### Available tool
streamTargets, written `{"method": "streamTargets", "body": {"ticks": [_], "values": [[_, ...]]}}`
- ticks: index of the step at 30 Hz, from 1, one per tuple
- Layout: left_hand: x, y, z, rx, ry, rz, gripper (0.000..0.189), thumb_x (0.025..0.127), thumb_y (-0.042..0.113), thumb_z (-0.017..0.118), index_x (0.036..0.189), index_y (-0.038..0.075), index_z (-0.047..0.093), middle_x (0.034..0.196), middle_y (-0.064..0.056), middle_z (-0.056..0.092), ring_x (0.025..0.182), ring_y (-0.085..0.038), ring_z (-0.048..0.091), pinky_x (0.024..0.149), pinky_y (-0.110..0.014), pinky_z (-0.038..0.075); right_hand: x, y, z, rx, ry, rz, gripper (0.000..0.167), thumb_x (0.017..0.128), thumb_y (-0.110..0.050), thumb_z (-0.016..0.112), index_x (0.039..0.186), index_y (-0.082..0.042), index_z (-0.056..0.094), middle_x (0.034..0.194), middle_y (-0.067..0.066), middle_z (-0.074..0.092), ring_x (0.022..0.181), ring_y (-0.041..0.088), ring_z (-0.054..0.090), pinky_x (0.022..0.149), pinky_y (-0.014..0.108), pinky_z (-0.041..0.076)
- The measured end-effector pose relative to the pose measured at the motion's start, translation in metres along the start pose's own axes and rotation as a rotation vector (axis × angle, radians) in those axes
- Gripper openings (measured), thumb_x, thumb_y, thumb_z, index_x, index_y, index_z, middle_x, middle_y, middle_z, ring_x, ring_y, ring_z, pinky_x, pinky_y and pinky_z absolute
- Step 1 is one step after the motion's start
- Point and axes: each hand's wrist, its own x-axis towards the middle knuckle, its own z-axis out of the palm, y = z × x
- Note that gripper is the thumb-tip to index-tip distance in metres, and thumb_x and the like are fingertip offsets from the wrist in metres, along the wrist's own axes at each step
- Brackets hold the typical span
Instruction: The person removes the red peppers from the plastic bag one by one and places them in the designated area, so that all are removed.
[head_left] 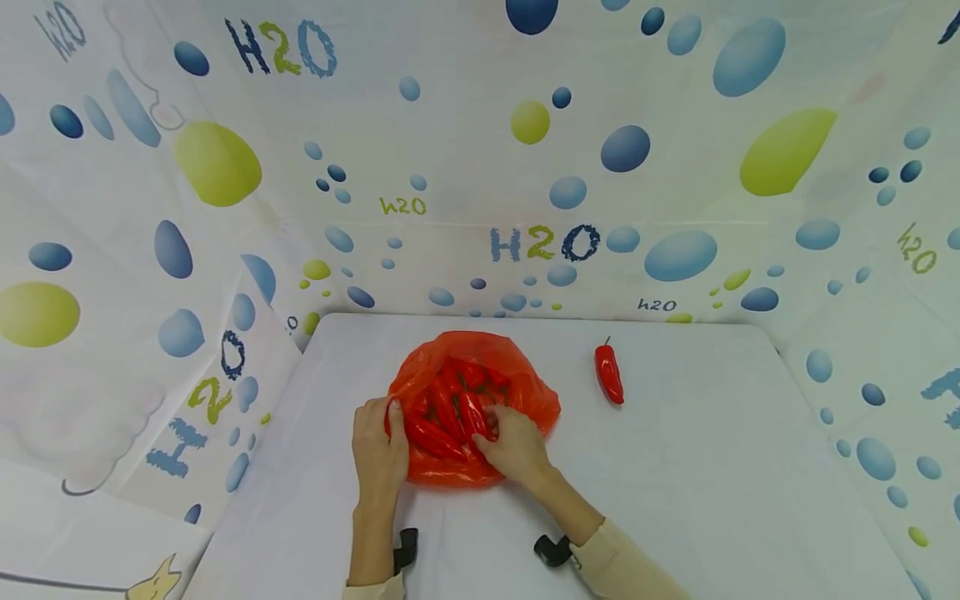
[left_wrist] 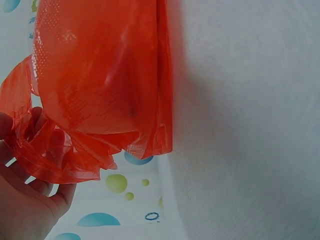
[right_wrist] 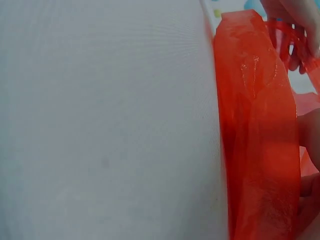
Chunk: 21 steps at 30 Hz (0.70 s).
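An orange-red plastic bag [head_left: 525,379] lies open on the table, its mouth showing several red chili peppers [head_left: 435,437] with green stems. At its left rim, my left hand [head_left: 381,446] pinches the plastic between thumb and fingers; the left wrist view shows the crumpled rim in that hand [left_wrist: 25,200]. My right hand [head_left: 517,446] reaches into the bag's mouth from the lower right, with thumb and fingers curled round a red chili pepper [head_left: 472,415]. In the right wrist view the bag's side [right_wrist: 260,125] hides most of the right hand [right_wrist: 311,137].
A single red chili pepper [head_left: 609,373] lies on the white table [head_left: 697,467], right of the bag. Behind the table hangs a white sheet [head_left: 465,150] printed with blue and green drops. Dark wrist cameras [head_left: 553,550] sit near both sleeves.
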Motion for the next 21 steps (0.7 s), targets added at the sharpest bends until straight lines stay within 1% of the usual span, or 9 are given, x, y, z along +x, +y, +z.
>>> {"method": "streamTargets", "body": {"ticks": [4, 7, 12, 15, 17, 21], "values": [[-0.0007, -0.0001, 0.0005, 0.003, -0.001, -0.002, 0.022, 0.108, 0.014, 0.055, 0.112, -0.002, 0.07, 0.103, -0.017, 0.067, 0.101, -0.035, 0.056, 0.089, -0.044, 0.046, 0.0002, 0.0011, 0.002, -0.02, -0.007, 0.003, 0.047, 0.088, -0.034, 0.082, 0.125, -0.006, 0.069, 0.095, -0.003, 0.069, 0.078, 0.009, 0.06, 0.067, 0.026, 0.054], [-0.0008, -0.0002, 0.0011, 0.006, -0.002, -0.002, 0.022, 0.108, 0.014, 0.055, 0.112, -0.002, 0.07, 0.104, -0.018, 0.067, 0.101, -0.035, 0.055, 0.089, -0.045, 0.046, 0.0005, 0.0018, 0.0032, -0.048, -0.016, -0.002, 0.044, 0.088, -0.036, 0.082, 0.12, -0.007, 0.071, 0.088, -0.005, 0.065, 0.075, 0.009, 0.057, 0.064, 0.025, 0.052], [-0.0011, -0.0015, 0.0019, 0.001, -0.001, 0.002, 0.022, 0.108, 0.013, 0.055, 0.112, -0.002, 0.069, 0.104, -0.018, 0.067, 0.101, -0.035, 0.056, 0.089, -0.045, 0.045, 0.0004, 0.0016, 0.004, -0.058, -0.01, 0.002, 0.033, 0.087, -0.036, 0.082, 0.104, -0.009, 0.071, 0.072, -0.009, 0.057, 0.065, 0.008, 0.053, 0.055, 0.025, 0.047], [-0.0017, -0.0022, 0.0023, -0.002, 0.0, 0.001, 0.022, 0.108, 0.013, 0.054, 0.112, -0.003, 0.069, 0.103, -0.017, 0.067, 0.102, -0.035, 0.056, 0.089, -0.044, 0.045, 0.0, 0.0009, 0.0038, -0.04, 0.004, 0.011, 0.028, 0.086, -0.034, 0.082, 0.096, -0.011, 0.071, 0.065, -0.012, 0.056, 0.06, 0.005, 0.054, 0.053, 0.025, 0.046], [-0.0019, -0.0024, 0.0024, -0.003, 0.0, 0.001, 0.022, 0.108, 0.013, 0.055, 0.112, -0.003, 0.069, 0.103, -0.017, 0.067, 0.102, -0.035, 0.056, 0.09, -0.044, 0.045, 0.0, 0.0004, 0.0036, -0.024, 0.016, 0.023, 0.025, 0.087, -0.033, 0.082, 0.094, -0.011, 0.071, 0.063, -0.013, 0.058, 0.057, 0.003, 0.055, 0.052, 0.024, 0.047], [-0.0017, -0.0029, 0.0026, 0.0, -0.001, 0.003, 0.023, 0.108, 0.014, 0.054, 0.112, -0.003, 0.069, 0.104, -0.017, 0.067, 0.102, -0.035, 0.056, 0.09, -0.044, 0.045, 0.0, -0.0002, 0.0027, 0.012, 0.036, 0.04, 0.024, 0.087, -0.031, 0.081, 0.096, -0.01, 0.073, 0.065, -0.012, 0.063, 0.056, 0.003, 0.057, 0.052, 0.023, 0.049]]}}
